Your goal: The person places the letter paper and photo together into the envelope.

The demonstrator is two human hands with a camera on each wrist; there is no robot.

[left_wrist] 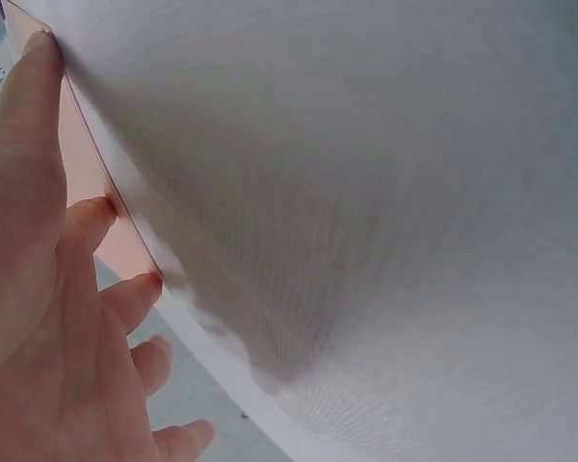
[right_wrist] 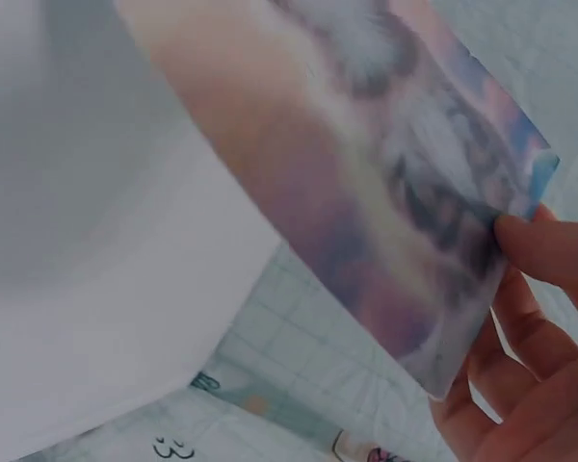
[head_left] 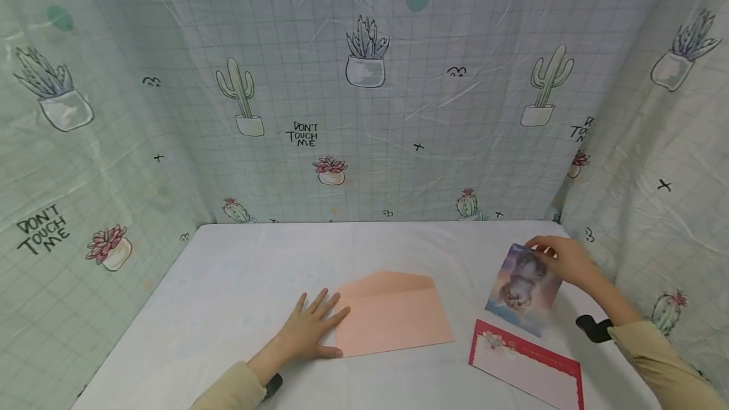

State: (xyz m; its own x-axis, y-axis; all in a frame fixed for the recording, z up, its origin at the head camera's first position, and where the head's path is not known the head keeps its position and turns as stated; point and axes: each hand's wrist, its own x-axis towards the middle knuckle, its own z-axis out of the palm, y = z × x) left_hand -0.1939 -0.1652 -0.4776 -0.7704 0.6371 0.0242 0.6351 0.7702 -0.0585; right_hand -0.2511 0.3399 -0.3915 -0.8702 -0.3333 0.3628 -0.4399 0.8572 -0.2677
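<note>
A peach envelope lies on the white table with its flap unfolded toward the back. My left hand rests flat with spread fingers at its left edge, and the thumb and two fingertips touch the paper in the left wrist view. At the right side my right hand pinches the top edge of a picture card between thumb and fingers. The card shows a furry grey animal on a pink and blue background, and it is tilted above the table. In the right wrist view, the thumb presses its face.
Just in front of the picture card lies a red-bordered white card with a floral print. A cactus-print curtain hangs behind the table and along both sides. Dark straps show at both wrists.
</note>
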